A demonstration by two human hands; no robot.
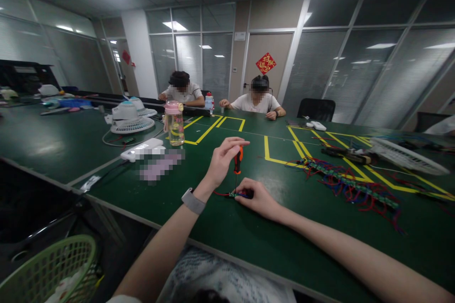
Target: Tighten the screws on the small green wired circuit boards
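Observation:
My left hand, with a watch on its wrist, is closed around the top of a screwdriver with an orange and black handle. The screwdriver stands upright, its thin shaft pointing down at a small green circuit board on the table. Pressed low beside it, my right hand pinches the board's right end. A red wire runs out from the left of the board, while dark and blue wires show by my right fingers. Whether the tip sits in a screw is too small to tell.
Several wired circuit boards lie in a row at the right. A pink-lidded bottle, a power strip and a small fan stand left. Yellow tape marks the green table. Two people sit opposite. A green basket is below.

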